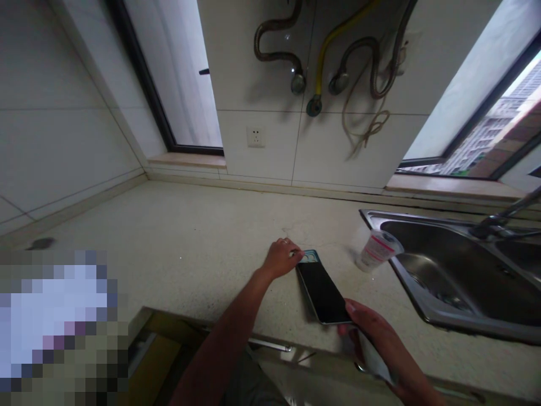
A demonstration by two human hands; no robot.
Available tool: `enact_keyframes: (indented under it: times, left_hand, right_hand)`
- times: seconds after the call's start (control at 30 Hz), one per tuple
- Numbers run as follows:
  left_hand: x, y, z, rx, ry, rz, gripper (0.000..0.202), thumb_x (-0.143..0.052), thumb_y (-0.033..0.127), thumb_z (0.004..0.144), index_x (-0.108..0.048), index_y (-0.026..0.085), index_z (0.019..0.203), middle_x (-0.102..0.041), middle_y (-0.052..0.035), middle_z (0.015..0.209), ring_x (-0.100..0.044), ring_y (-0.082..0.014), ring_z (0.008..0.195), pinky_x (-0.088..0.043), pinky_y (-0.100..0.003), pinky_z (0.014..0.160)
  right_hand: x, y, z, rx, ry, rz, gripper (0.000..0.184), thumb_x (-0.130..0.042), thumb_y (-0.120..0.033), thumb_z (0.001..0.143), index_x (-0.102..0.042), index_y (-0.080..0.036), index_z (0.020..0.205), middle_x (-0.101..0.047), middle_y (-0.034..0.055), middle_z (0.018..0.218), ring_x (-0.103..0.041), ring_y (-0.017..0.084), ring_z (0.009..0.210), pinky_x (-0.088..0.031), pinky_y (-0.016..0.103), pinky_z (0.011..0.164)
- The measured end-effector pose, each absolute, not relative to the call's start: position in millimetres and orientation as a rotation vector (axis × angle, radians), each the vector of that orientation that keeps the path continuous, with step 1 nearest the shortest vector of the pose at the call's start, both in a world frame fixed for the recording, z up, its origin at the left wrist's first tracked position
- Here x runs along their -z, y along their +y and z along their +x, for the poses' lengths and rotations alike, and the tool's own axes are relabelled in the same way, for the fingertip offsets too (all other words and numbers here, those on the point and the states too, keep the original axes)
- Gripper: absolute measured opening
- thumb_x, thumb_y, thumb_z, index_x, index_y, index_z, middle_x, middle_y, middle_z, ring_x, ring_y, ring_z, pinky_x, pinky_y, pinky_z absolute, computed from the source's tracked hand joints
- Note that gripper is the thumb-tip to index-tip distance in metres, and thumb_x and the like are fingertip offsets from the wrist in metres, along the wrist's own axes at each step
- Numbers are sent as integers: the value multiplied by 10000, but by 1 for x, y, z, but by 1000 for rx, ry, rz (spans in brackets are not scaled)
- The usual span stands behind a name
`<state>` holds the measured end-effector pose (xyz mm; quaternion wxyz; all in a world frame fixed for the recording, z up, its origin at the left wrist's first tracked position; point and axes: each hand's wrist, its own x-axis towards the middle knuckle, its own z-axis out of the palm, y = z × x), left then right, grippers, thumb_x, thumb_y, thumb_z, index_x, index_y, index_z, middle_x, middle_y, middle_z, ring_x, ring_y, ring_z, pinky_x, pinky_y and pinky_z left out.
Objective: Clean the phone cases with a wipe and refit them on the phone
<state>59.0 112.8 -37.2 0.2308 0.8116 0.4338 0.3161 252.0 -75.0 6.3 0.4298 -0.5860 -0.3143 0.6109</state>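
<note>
A flat black slab that looks like a phone [324, 293] is held at a tilt over the counter, with a light-blue patterned band at its far end. My left hand [281, 259] is closed, its fingers pinching at the slab's far left corner. Gripping the near right corner, my right hand [376, 332] has its thumb on top and its other fingers underneath. A pale, shiny-edged object [374, 358] shows below that hand; its kind is not clear. To the right, a clear plastic cup [378, 250] with red bands tilts against the sink rim.
The pale countertop [177, 237] runs along a tiled wall. A steel sink [443, 276] with a tap [499, 223] lies at right. Hoses [276, 56] and a socket [256, 137] are on the wall. An opening with a drawer [156, 361] shows below the counter edge.
</note>
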Motion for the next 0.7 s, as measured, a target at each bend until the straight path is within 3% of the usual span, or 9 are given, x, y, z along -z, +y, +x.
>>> enact_keyframes:
  times: [0.07,0.17,0.27,0.4,0.53,0.7]
  left_hand:
    - [37,114,58,-802,1250,2313,209,-603,344,885,-746,193,901,-699,-70,940,-584,-221,941,-423,-370,909]
    - [38,117,58,-760,1295,2339,208,-554,268,918,-732,167,881,-702,-70,920,-592,-200,924,-427,-341,892]
    - [39,119,58,-758,1305,2342,237,-510,239,939,-726,163,880,-705,-71,915,-593,-195,911,-426,-335,888]
    - [40,120,58,-752,1311,2340,264,-482,236,952,-738,179,918,-713,-65,928,-600,-195,913,-428,-341,895]
    - [37,119,59,-742,1317,2328,247,-515,233,932,-750,211,1007,-721,-66,974,-606,-201,939,-436,-345,898]
    - [36,118,60,-726,1319,2378,301,-492,142,908,-753,212,1039,-721,-75,977,-602,-210,933,-445,-349,883]
  right_hand:
    - [-5,-66,250,-1522,-905,-1448,524,-732,-631,720,-692,-165,956,-685,24,661,-513,116,467,-358,214,455]
    - [-7,-53,248,-1493,-1119,-1400,543,-699,-648,741,-695,-156,970,-738,69,749,-656,215,702,-477,299,674]
    - [-9,-44,249,-1468,-1279,-1407,613,-663,-679,748,-684,-148,1054,-740,70,727,-673,266,822,-467,363,812]
    - [-8,-38,258,-1474,-1317,-1439,552,-654,-663,760,-680,-157,981,-668,20,621,-605,200,644,-447,305,641]
    - [-7,-34,274,-1526,-1147,-1465,505,-702,-648,722,-672,-156,829,-575,-17,565,-438,97,463,-304,223,451]
    - [-11,-31,291,-1577,-1133,-1450,550,-718,-628,714,-698,-132,949,-495,-48,513,-352,64,424,-230,203,424]
